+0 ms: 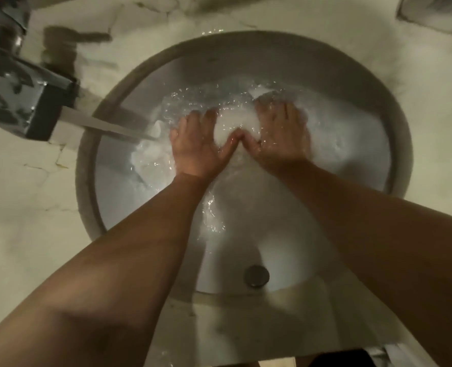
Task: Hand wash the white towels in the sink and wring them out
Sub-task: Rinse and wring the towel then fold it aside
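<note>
A round white sink (pixel 246 56) holds water. White towels (pixel 235 124) lie bunched and soaked under the surface in the far half of the bowl. My left hand (pixel 197 145) presses down on the towel mass with fingers spread, thumb meeting the other thumb. My right hand (pixel 282 133) presses beside it the same way, fingers flat and partly under water. A bulge of towel rises between the two hands. More white cloth (pixel 148 154) shows to the left, under the falling water.
A chrome tap (pixel 21 94) juts in from the left, pouring a stream (pixel 108 127) into the bowl. A round overflow cap (pixel 256 276) sits on the near sink wall. A pale marble counter (pixel 28 207) surrounds the sink, with a tray-like object (pixel 437 11) at top right.
</note>
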### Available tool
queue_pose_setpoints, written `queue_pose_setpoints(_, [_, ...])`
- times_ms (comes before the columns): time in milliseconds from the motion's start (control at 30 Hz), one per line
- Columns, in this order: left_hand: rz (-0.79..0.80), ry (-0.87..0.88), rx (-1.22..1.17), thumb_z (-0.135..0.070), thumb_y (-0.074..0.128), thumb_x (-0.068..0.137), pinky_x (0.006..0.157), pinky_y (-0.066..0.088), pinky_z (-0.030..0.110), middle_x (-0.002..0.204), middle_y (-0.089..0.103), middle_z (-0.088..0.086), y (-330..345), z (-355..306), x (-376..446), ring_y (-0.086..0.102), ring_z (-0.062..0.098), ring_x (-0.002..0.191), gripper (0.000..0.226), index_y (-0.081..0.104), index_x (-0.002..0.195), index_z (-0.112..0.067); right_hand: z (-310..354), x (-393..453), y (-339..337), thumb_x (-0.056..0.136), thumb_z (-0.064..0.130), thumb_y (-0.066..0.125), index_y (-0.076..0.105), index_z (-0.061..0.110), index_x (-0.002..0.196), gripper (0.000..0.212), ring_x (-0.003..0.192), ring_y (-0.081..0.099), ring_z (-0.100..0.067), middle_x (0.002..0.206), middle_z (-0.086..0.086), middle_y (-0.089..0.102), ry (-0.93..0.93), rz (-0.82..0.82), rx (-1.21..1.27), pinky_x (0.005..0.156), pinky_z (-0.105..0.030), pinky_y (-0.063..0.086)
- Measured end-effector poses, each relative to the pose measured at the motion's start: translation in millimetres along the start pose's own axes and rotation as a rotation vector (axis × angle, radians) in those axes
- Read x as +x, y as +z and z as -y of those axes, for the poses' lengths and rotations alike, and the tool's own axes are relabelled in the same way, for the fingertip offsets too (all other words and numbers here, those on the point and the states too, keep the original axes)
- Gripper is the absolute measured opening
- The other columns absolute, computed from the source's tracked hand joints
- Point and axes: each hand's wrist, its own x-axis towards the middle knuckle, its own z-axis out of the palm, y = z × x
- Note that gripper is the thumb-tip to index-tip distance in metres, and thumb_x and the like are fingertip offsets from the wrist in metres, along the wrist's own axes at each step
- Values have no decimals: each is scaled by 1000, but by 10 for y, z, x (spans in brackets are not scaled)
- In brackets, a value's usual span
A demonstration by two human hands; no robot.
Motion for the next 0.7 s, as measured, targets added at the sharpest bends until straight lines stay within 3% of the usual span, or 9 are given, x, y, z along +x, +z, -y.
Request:
queue_pose_setpoints(67, [-12,-78,-83,-74,32,89,98,41,51,126,60,16,-16,-59,80,54,36,119,77,59,131,-15,21,93,-15,95,71,35,50,13,142,76,126,52,-34,139,-13,56,16,-19,54,108,-47,38])
queue_pose_setpoints(133, [46,-173,-136,-71,32,92,112,31,52,143,52,18,-58,-137,150,45,37,134,77,53,140,-14,39,193,-44,96,70,32,53,12,140,76,126,56,-33,137,-13,59,7,-14,4,108,-41,36])
queue_pose_setpoints(200, [90,-236,-144,-69,27,95,117,26,47,152,44,15,-92,-176,217,39,34,140,78,46,147,-14,98,296,-66,98,67,29,68,11,122,72,105,68,-33,120,-15,69,29,-116,-91,90,-37,49])
queue_pose_setpoints(267, [105,-326,-194,-66,29,99,116,29,44,145,51,17,-139,-202,288,42,33,136,74,50,142,-9,139,375,-105,102,62,25,74,7,99,74,82,69,-36,97,-20,73,56,-104,-71,73,-38,52])
queue_pose_setpoints(367, [211,-306,-129,-48,31,108,114,29,39,121,61,18,-151,-209,376,49,30,129,56,62,125,-5,134,413,-121,106,44,24,73,2,90,66,67,54,-28,78,-20,67,-36,110,-65,66,-34,38])
queue_pose_setpoints(467, [141,-270,-191,-36,31,109,109,39,42,128,63,14,-224,-209,428,54,31,125,44,62,129,-12,121,480,-192,102,36,31,74,12,96,49,74,61,-27,81,-9,68,2,127,-36,66,-30,38])
queue_pose_setpoints(533, [77,-209,-218,-45,26,108,99,47,42,113,70,14,-272,-214,425,63,34,110,53,69,118,-16,136,488,-234,102,30,40,72,9,101,38,89,68,-32,93,-14,72,24,198,-29,74,-36,46])
queue_pose_setpoints(600, [157,-229,-200,-49,20,107,90,47,39,107,71,14,-267,-215,373,65,35,104,60,70,116,-16,134,455,-214,103,38,37,69,8,114,45,96,67,-35,102,-17,71,-6,238,43,83,-40,50])
queue_pose_setpoints(700, [277,-264,-291,-51,16,107,92,45,39,116,70,10,-328,-175,224,63,32,111,59,63,127,-23,40,298,-310,98,57,25,62,15,125,62,99,64,-36,109,-15,70,-61,228,205,88,-42,49])
